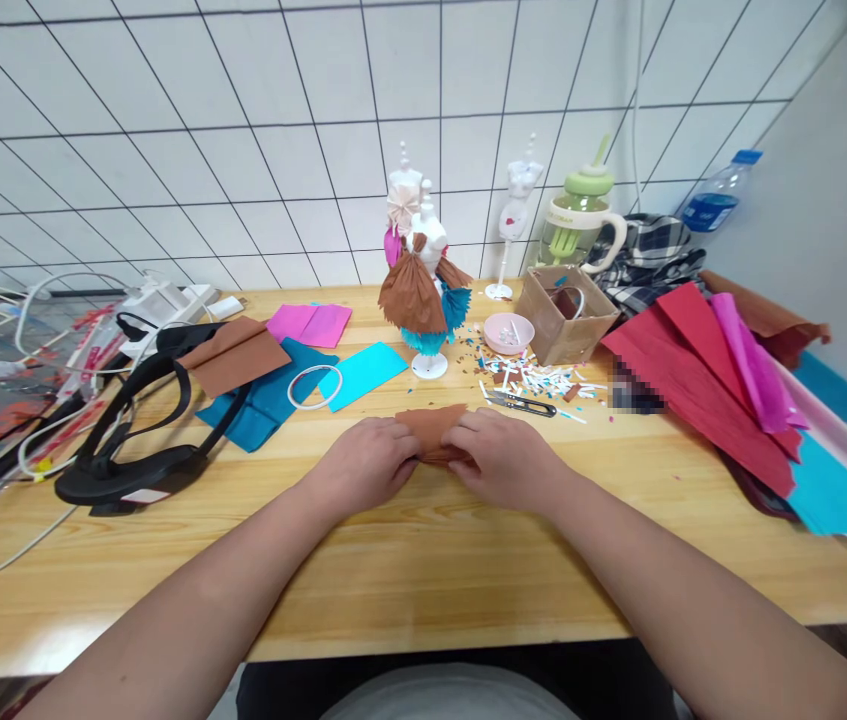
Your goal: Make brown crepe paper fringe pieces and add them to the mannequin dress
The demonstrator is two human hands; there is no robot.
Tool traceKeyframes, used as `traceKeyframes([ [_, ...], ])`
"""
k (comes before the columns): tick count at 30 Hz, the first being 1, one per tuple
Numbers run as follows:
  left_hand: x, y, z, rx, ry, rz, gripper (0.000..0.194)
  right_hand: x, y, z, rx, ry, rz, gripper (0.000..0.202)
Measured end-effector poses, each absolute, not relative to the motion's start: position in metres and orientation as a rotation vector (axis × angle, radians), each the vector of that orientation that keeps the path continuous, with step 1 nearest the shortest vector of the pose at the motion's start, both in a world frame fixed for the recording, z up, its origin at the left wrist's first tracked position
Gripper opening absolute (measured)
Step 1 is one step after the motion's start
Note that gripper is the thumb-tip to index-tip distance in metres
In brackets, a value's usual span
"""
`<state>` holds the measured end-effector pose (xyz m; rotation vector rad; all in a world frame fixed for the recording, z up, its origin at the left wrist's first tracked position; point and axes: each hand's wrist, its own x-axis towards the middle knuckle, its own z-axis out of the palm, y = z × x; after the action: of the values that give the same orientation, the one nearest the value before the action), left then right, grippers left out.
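A small piece of brown crepe paper (432,430) is held between both hands over the middle of the table. My left hand (372,462) grips its left end, fingers curled around the edge. At the right end, my right hand (507,458) pinches the paper, thumb below and fingers on top. The paper's top edge looks jagged, and folds show along its lower edge. Just beyond stands a white mini dress form (432,238) wearing a brown and teal paper skirt (414,297). Thread snips (522,403) lie to the right, near the right hand.
Paper scraps (539,378), a pink bowl (509,333) and a cardboard box (569,315) sit back right. Red crepe sheets (704,390) lie at right. Cyan paper (367,376), a white ring (316,386) and a black head strap (160,460) are at left. Behind stands a green-lidded jug (580,215).
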<state>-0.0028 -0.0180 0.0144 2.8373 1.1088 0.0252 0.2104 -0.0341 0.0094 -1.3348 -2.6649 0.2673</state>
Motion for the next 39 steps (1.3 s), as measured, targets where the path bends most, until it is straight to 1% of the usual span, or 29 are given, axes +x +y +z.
traceKeyframes([
  [4,-0.003,-0.019,0.015,2.835,1.098,0.029,0.02,0.203,-0.035,0.004,-1.3,-2.706,0.287,0.019],
  [9,-0.004,-0.019,0.015,2.836,1.096,0.01,0.018,0.203,-0.03,-0.006,-1.378,-2.684,0.294,0.021],
  [14,-0.004,-0.018,0.013,2.813,1.083,0.046,0.022,0.207,-0.029,0.001,-1.471,-2.631,0.347,0.021],
  [21,-0.002,-0.018,0.011,2.834,1.103,0.144,0.018,0.205,-0.032,0.011,-1.581,-2.628,0.292,0.022],
  [27,-0.002,-0.017,0.012,2.825,1.12,0.036,0.018,0.204,-0.032,0.008,-1.634,-2.607,0.301,0.021],
  [33,-0.001,-0.018,0.013,2.792,1.136,0.054,0.02,0.205,-0.031,0.009,-1.611,-2.623,0.269,0.022],
  [39,-0.001,-0.018,0.012,2.814,1.129,0.104,0.016,0.205,-0.029,0.006,-1.652,-2.634,0.274,0.02],
])
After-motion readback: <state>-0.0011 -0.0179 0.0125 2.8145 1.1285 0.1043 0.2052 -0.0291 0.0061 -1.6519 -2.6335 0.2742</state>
